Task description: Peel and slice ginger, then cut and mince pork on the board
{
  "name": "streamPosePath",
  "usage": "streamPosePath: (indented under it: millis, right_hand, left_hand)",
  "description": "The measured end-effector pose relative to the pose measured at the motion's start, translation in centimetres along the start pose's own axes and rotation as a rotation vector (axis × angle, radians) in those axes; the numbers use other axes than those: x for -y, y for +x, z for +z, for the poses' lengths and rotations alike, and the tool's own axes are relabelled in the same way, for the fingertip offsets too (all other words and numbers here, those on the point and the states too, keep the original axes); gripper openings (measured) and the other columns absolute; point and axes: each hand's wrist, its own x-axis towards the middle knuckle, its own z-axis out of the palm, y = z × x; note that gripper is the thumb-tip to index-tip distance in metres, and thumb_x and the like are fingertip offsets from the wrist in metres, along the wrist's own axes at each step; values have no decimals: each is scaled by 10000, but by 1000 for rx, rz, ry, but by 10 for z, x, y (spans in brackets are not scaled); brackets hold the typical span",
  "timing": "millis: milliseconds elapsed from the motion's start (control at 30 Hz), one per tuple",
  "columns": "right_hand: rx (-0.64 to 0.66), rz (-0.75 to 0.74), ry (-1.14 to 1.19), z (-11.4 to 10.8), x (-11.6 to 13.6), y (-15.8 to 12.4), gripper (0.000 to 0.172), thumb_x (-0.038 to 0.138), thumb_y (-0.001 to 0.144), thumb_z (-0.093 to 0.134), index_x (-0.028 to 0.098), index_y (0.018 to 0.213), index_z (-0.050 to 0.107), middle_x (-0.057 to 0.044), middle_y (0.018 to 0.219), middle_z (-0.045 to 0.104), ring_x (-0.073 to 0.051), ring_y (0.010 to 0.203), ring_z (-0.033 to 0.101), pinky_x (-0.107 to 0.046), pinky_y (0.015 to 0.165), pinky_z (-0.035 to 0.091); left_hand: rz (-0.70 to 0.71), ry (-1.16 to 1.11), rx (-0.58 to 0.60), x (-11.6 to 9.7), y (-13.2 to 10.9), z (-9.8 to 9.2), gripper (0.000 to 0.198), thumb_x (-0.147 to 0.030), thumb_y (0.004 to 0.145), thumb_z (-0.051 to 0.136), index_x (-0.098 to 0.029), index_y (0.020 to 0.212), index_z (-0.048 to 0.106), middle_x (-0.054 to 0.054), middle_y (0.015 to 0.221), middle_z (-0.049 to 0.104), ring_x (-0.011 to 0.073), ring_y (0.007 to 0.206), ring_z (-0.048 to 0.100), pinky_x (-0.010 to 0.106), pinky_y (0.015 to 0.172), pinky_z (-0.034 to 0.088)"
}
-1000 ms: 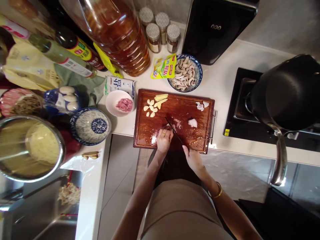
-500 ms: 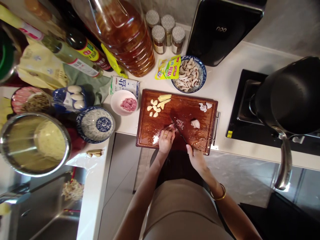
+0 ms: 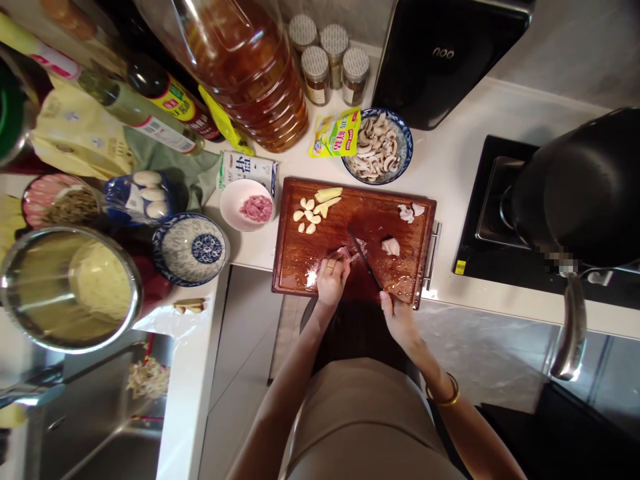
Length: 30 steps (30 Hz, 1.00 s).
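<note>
A wet wooden cutting board [image 3: 390,207] lies at the counter's front edge. My left hand [image 3: 331,282] is curled on a pink piece of raw meat [image 3: 343,254] near the board's front. My right hand [image 3: 395,315] grips the handle of a dark knife [image 3: 365,260], whose blade slants up to the meat just right of my left fingers. A few cut pink bits [image 3: 361,245] and a pale chunk [image 3: 391,247] lie beside the blade. Garlic cloves [image 3: 305,217] and ginger slices [image 3: 327,199] rest at the board's back left, white scraps [image 3: 409,212] at its back right.
A small white dish of cut meat [image 3: 249,206] and a blue patterned bowl [image 3: 191,248] stand left of the board. Behind it is a bowl of sliced mushrooms [image 3: 378,147], a yellow sachet [image 3: 336,133], spice jars [image 3: 329,57], a big oil bottle [image 3: 240,67]. A black wok [image 3: 580,187] sits on the right hob.
The knife has shifted to the right and tilted steeper across the meat, and my right hand moved right with it. My left hand stays on the meat.
</note>
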Motion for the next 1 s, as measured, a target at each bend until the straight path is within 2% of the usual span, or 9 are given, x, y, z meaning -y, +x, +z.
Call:
streamPosePath:
  millis: [133, 267, 333, 467, 600, 867, 1000]
  right_hand:
    - [44, -17, -138, 21, 13, 5, 561, 463, 914, 208, 92, 1080, 595, -181, 997, 647, -246, 928, 613, -361, 841, 440]
    - [83, 34, -242, 30, 19, 18, 579, 482, 909, 215, 93, 973, 639, -174, 818, 678, -249, 767, 655, -348, 738, 480]
    - [78, 37, -232, 28, 14, 19, 568, 484, 907, 226, 103, 971, 642, -163, 805, 681, -247, 780, 654, -346, 749, 479]
    - [4, -7, -133, 18, 1, 13, 558, 461, 913, 217, 92, 1089, 597, -176, 984, 656, -249, 970, 601, -369, 877, 429]
    - [4, -20, -70, 12, 5, 9, 563, 445, 919, 197, 80, 1161, 550, -174, 1103, 610, -243, 1074, 546, -372, 934, 390]
    - [95, -19, -82, 10, 13, 1, 501, 444, 911, 252, 127, 1074, 604, -149, 1021, 649, -236, 995, 590, -342, 878, 426]
    - [120, 1, -122, 12, 17, 8, 520, 460, 909, 243, 128, 1052, 618, -152, 985, 661, -237, 929, 620, -329, 845, 443]
  left_hand:
    - [23, 6, 12, -1, -1, -1, 150, -225, 837, 480, -181, 921, 595, 84, 963, 614, 194, 992, 521, 346, 850, 441]
    - [41, 27, 21, -1, -1, -2, 154, -221, 839, 472, -180, 912, 601, 83, 968, 612, 195, 976, 529, 348, 843, 444]
    - [21, 22, 6, 0, 0, -1, 164, -228, 839, 475, -180, 934, 599, 79, 976, 611, 195, 977, 530, 349, 841, 447]
    - [7, -2, -9, 3, -2, 1, 189, -236, 834, 488, -187, 987, 586, 71, 973, 615, 192, 975, 535, 347, 838, 452]
    - [16, -15, -2, 3, -3, 2, 196, -230, 832, 494, -189, 1003, 582, 77, 989, 615, 192, 998, 531, 352, 851, 446]
    - [6, -34, 1, 1, 0, -1, 139, -204, 835, 480, -192, 917, 591, 70, 1014, 604, 187, 1021, 509, 353, 864, 438]
    - [14, 5, 18, 1, 1, -2, 124, -206, 836, 472, -188, 844, 595, 69, 903, 607, 186, 941, 525, 336, 811, 440]
